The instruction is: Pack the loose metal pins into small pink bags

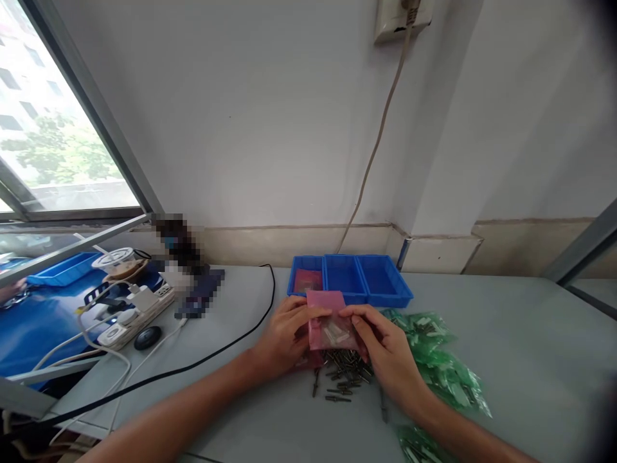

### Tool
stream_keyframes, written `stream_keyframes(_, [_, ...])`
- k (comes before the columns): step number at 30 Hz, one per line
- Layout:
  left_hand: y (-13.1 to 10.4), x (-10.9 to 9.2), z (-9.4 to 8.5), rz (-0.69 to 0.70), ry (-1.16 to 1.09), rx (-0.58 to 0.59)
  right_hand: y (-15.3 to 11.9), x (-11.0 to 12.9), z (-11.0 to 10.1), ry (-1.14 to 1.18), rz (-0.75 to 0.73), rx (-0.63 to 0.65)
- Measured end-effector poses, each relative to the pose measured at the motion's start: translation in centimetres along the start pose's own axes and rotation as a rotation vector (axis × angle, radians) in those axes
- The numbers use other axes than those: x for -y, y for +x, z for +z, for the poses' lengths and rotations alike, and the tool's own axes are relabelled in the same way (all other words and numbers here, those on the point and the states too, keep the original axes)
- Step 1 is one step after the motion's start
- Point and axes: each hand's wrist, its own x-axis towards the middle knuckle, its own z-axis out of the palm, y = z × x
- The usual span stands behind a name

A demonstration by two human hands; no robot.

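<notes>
Between my two hands is a pink plastic bag (pixel 322 325) with small pale pieces showing through it. My left hand (pixel 288 331) grips its left side, and my right hand (pixel 385 339) pinches its right side. Under the bag lies a pile of small metal pins (pixel 348 370), a few of them scattered toward me. More pink plastic (pixel 313 359) sits below my left hand, partly hidden. Just beyond the hands stands a blue divided bin (pixel 344 276); pink bags (pixel 307 280) rest in its left compartment.
Green plastic bags (pixel 446 360) of metal parts lie right of my right arm. A black cable (pixel 216 352) crosses the table on the left, near a power strip (pixel 139 318) and a round black object (pixel 148 337). A wall with a socket (pixel 402 19) rises behind.
</notes>
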Motion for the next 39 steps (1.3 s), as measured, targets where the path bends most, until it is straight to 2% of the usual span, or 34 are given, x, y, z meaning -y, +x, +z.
stream_keyframes(3, [0.2, -0.2, 0.1, -0.078, -0.047, -0.041, -0.2, 0.1, 0.0, -0.111, -0.081, -0.017])
stream_keyframes(7, [0.6, -0.5, 0.0, -0.092, -0.023, -0.087, -0.1, 0.3, -0.1, -0.211, -0.195, -0.004])
stream_keyframes(18, [0.9, -1.1, -0.3, -0.11, -0.037, -0.063, 0.0, -0.2, -0.3, -0.195, -0.153, 0.031])
stream_keyframes(25, [1.1, -1.4, -0.4, -0.11, 0.004, -0.117, 0.1, 0.3, -0.1, -0.14, -0.121, 0.028])
stream_keyframes(29, [1.0, -1.4, -0.3, -0.124, 0.036, -0.153, 0.2, 0.5, -0.1, -0.165, -0.175, -0.023])
stream_keyframes(31, [1.0, -1.4, -0.4, -0.114, 0.034, -0.144, 0.1, 0.5, 0.0, -0.141, -0.162, -0.056])
stream_keyframes(35, [0.9, -1.4, -0.7, -0.042, 0.034, -0.059, 0.0, 0.6, 0.3, 0.071, 0.025, -0.081])
stream_keyframes(39, [0.8, -1.4, -1.2, 0.119, 0.094, 0.074, 0.1, 0.9, 0.3, 0.165, 0.036, -0.117])
